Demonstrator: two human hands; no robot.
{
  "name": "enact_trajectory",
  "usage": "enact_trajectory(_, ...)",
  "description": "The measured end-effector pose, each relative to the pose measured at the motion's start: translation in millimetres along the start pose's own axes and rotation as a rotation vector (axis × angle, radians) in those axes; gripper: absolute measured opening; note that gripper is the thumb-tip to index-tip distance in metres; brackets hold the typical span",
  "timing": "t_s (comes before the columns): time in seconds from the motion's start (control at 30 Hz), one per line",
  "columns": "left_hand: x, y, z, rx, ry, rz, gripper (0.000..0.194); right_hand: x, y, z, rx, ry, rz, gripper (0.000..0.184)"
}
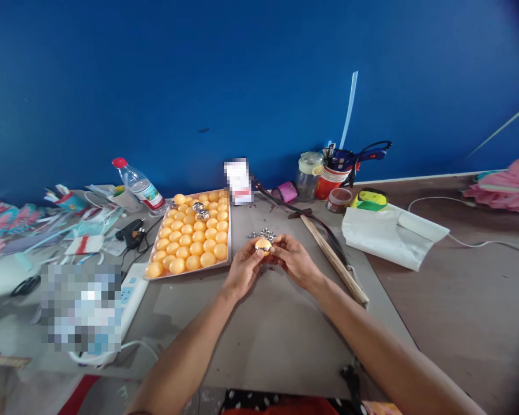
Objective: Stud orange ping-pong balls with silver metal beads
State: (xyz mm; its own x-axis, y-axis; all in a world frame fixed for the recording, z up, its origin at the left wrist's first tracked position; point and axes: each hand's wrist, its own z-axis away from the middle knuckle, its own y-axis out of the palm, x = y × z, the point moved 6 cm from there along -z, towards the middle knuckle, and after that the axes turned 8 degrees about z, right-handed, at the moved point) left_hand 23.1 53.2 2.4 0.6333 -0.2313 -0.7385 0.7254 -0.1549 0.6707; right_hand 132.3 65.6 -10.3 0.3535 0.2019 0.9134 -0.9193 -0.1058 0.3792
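Note:
Between both hands, above the grey tabletop, is an orange ball [263, 244] with a shiny silver strip across its front. My left hand [244, 266] grips the ball from the left, thumb on its front. On the other side my right hand [294, 260] has its fingertips closed at the ball's right edge by the silver strip; whether they pinch a separate small piece cannot be made out. Just beyond the fingers lies a small pile of silver beads [264, 234]. To the left, a shallow tray [230, 239] holds many orange balls [185, 239] and several shiny silver ones [201, 211].
A clear bottle with a red cap [142, 187] leans behind the tray. Left are a white power strip [132, 294] and cables. On the right lie a wooden stick [335, 259] and white paper [389, 233]. A jar [310, 176] and red cups [332, 180] stand by the blue wall.

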Motion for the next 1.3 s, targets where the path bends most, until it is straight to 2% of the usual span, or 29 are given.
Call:
enact_trajectory(0.07,0.8,0.5,-0.3,0.02,-0.046,0.064,0.032,5.4,-6.6,-3.3,0.034,-0.023,0.049,0.029)
enact_trajectory(0.13,1.0,-2.3,-1.2,0.011,-0.082,0.117,0.032,14.7,-25.8,-7.6,-0.064,-0.139,0.245,0.022)
enact_trajectory(0.23,-2.0,-8.1,-3.0,-0.018,-0.07,0.165,0.031,28.4,-47.3,-9.6,-0.238,-0.381,0.882,0.02)
enact_trajectory(0.3,-4.1,-9.4,-4.1,-0.019,-0.047,0.172,0.031,26.3,-46.5,-10.1,-0.234,-0.46,1.254,0.033)
enact_trajectory(0.37,-4.6,-9.4,-5.0,-0.018,-0.038,0.167,0.03,18.6,-38.9,-10.2,-0.164,-0.478,1.528,0.04)
enact_trajectory(0.47,-3.9,-9.9,-6.2,-0.022,-0.031,0.164,0.028,11.3,-26.1,-8.2,-0.082,-0.492,1.718,0.037)
enact_trajectory(0.57,-3.1,-11.6,-7.5,-0.021,-0.025,0.169,0.027,10.9,-21.2,-7.5,-0.071,-0.494,1.727,0.027)
enact_trajectory(0.73,-2.7,-12.0,-8.7,-0.006,-0.02,0.169,0.027,12.3,-24.7,-8.3,-0.067,-0.518,1.619,0.017)
enact_trajectory(0.87,-3.3,-11.8,-7.3,-0.038,-0.029,0.169,0.027,21.1,-36.9,-8.2,-0.165,-0.57,1.344,0.015)
enact_trajectory(1.0,-3.5,-10.7,-5.2,-0.047,-0.046,0.169,0.028,22.8,-52.2,-10.7,-0.256,-0.441,1.124,0.019)
enact_trajectory(1.07,-3.7,-10.9,-4.9,-0.049,-0.046,0.165,0.028,21.0,-49.8,-10.9,-0.238,-0.412,1.125,0.019)
enact_trajectory(1.2,-2.9,-13.9,-5.7,-0.071,-0.046,0.159,0.027,16.9,-32.5,-10.0,-0.164,-0.476,1.284,0.016)
enact_trajectory(1.3,-1.7,-14.6,-5.9,-0.071,-0.054,0.166,0.027,13.1,-26.3,-11.7,-0.117,-0.476,1.318,0.017)
